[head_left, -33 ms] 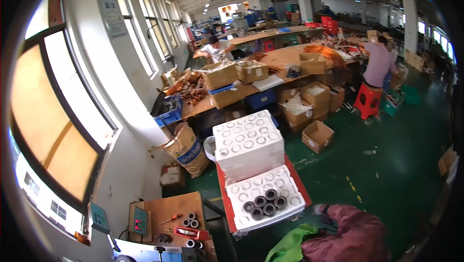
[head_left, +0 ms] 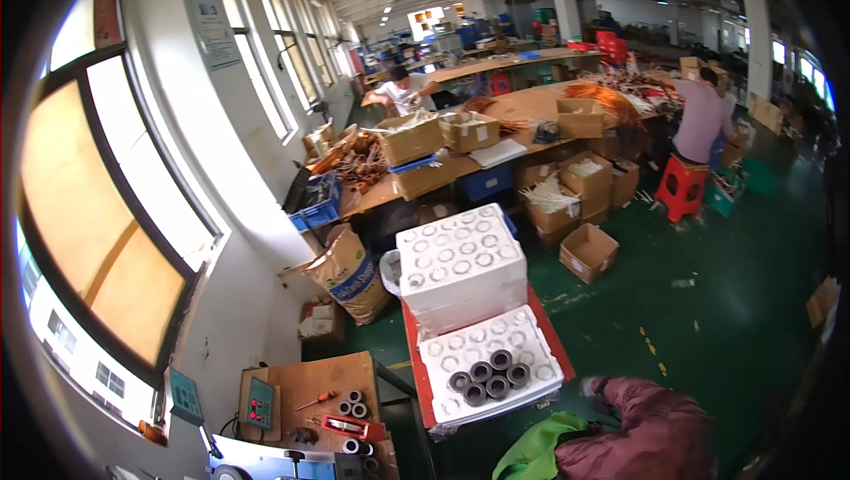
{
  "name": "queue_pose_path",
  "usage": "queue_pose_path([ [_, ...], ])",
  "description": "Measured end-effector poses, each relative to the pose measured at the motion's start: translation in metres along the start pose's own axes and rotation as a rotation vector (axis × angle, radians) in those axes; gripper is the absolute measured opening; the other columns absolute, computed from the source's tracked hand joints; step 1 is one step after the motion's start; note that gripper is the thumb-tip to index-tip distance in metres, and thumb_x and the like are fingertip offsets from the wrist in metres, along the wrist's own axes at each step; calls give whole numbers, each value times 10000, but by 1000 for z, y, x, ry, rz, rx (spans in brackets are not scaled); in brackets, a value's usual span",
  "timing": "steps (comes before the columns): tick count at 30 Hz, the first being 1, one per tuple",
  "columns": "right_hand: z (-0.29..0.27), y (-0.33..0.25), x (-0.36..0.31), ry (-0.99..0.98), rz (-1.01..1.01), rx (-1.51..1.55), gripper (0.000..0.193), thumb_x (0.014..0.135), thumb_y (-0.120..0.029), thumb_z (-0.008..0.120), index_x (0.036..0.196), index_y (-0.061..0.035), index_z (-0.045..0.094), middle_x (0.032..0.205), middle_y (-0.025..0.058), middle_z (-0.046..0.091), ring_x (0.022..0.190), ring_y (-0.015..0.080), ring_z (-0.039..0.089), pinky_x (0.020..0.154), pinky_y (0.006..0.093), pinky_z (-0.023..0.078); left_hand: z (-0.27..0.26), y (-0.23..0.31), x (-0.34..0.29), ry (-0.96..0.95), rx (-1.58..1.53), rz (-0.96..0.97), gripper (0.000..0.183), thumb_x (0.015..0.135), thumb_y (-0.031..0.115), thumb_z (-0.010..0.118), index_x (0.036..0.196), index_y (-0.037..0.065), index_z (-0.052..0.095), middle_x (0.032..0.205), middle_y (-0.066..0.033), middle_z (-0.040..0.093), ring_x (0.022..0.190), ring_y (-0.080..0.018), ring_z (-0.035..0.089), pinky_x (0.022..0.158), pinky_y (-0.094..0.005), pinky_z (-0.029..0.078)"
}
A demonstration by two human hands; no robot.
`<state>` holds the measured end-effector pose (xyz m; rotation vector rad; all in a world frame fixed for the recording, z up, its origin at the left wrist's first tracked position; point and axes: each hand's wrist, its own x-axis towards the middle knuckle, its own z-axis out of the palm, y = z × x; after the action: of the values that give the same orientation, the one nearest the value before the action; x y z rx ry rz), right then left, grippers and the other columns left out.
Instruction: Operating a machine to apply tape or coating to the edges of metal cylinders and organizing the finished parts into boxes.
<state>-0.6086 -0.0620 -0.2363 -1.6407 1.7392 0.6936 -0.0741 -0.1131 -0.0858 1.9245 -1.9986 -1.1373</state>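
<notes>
My right arm, in a maroon sleeve, comes in at the lower right beside a bright green cloth (head_left: 540,446). My right hand (head_left: 599,390) seems to wear a greyish glove. It is small and blurred beside the near right corner of a white foam tray (head_left: 452,358), and whether it holds anything I cannot make out. Several dark metal rings (head_left: 498,386) stand close together on that tray, among round recesses. Behind it rises a stack of white foam trays (head_left: 465,290), on the same red-edged support (head_left: 549,334). My left hand is out of view.
At lower left, a wooden workbench (head_left: 341,374) carries a screwdriver (head_left: 317,400), a red tool (head_left: 354,428), metal rings (head_left: 358,410) and a control box (head_left: 258,403). Beyond are a printed sack (head_left: 352,281), an open carton (head_left: 588,252), a red stool (head_left: 681,188) and two people at long tables.
The whole view has shifted slightly, so the scene sits a little further right and lower. My right hand stays near the foam tray's corner, and the rings have not moved.
</notes>
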Motion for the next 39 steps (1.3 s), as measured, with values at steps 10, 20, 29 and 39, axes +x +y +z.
queue_pose_path([
  [10,-6,-59,77,-62,-325,-88,375,768,-375,529,1036,-127,611,1024,103,607,933,264,570,822,381,440,105,-43,-98,22,27,-234,261,703,254,564,874,58,593,881,-186,596,846,-360,554,718,-427,447],
  [20,-97,-210,-20,-99,-627,138,291,731,-333,632,910,-105,656,817,104,650,752,258,621,727,366,482,209,-57,-219,564,-931,-685,226,710,254,630,801,48,623,832,-111,631,771,-248,592,663,-369,459],
  [29,-16,-283,-52,-211,-920,-360,304,733,-351,557,904,-120,656,937,125,626,912,288,583,789,374,463,405,-18,-464,728,-107,-890,248,739,315,601,821,88,658,779,-59,632,709,-224,595,645,-356,469],
  [39,61,-394,25,-392,-1387,-953,131,673,-181,578,785,-136,629,790,94,586,757,225,559,646,350,446,597,175,-564,594,-649,-1735,208,679,234,558,852,133,613,827,-129,618,816,-303,601,690,-386,477],
])
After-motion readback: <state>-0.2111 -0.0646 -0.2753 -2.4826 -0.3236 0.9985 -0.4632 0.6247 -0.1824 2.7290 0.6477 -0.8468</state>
